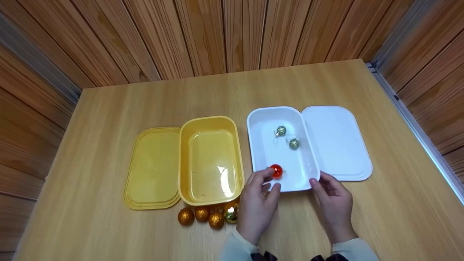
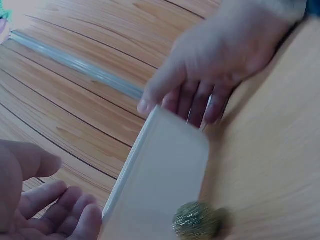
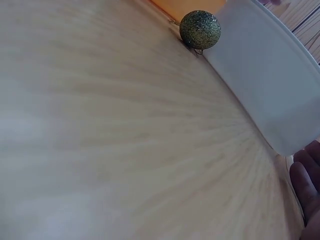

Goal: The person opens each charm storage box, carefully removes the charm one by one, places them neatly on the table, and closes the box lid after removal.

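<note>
A white plastic box (image 1: 290,185) stands on the table with two small green-gold baubles (image 1: 281,131) inside it. Near its front wall, a shiny red bauble (image 1: 277,172) lies at the fingertips of my left hand (image 1: 255,204). That hand reaches over the front left corner; in the left wrist view its thumb and fingers are apart, with nothing seen between them. My right hand (image 1: 335,203) holds the front right corner, thumb on the rim and fingers around the outside. A glittery green-gold bauble (image 3: 200,30) lies on the table against the box, mostly hidden by my left hand in the head view.
A yellow box (image 1: 212,159) stands left of the white one, its yellow lid (image 1: 154,168) beside it. Several orange-gold baubles (image 1: 216,220) and a shiny gold bauble (image 1: 231,212) lie before it. The white lid (image 1: 340,145) lies to the right.
</note>
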Demonstrator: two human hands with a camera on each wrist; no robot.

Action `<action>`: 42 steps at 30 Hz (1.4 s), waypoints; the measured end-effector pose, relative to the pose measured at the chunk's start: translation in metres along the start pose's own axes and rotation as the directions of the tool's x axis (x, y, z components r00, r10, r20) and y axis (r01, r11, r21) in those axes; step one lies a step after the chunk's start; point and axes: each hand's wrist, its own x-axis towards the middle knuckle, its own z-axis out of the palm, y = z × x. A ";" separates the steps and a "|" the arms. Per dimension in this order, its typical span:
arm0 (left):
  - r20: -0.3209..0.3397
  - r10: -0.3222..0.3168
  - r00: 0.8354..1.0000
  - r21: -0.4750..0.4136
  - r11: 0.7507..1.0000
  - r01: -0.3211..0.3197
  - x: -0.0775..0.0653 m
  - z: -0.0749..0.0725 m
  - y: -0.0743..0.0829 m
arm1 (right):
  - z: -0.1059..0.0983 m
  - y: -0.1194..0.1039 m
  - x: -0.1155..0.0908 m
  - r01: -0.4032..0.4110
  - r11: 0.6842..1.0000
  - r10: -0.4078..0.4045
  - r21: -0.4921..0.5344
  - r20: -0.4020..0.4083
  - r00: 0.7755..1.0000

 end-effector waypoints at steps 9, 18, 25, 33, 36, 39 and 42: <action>0.188 -0.074 0.979 0.400 0.917 -0.007 0.033 0.013 0.022 | 0.000 -0.001 0.001 -0.026 1.000 0.026 -0.002 0.009 1.000; 0.275 -0.128 0.953 0.656 0.749 -0.089 0.059 0.026 0.025 | 0.001 0.003 -0.001 0.040 0.999 -0.040 -0.003 0.011 0.999; 0.322 -0.066 0.945 0.731 0.651 -0.204 0.064 0.032 0.014 | 0.000 0.001 0.000 0.040 0.999 -0.040 0.001 0.018 0.999; 0.346 -0.066 0.936 0.744 0.627 -0.231 0.064 0.035 0.012 | 0.000 0.001 0.000 0.009 1.000 -0.009 -0.012 0.007 1.000; 0.335 -0.051 0.941 0.706 0.675 -0.215 0.061 0.034 0.014 | 0.000 0.001 0.000 0.008 1.000 -0.008 -0.024 0.009 1.000; 0.314 0.017 0.949 0.633 0.741 -0.222 0.055 0.032 0.017 | 0.000 0.000 0.000 0.014 0.999 -0.014 -0.030 0.013 1.000; 0.280 0.195 0.940 0.524 0.790 -0.320 0.044 0.029 0.018 | 0.000 -0.001 0.000 0.029 0.999 -0.028 -0.029 0.015 0.999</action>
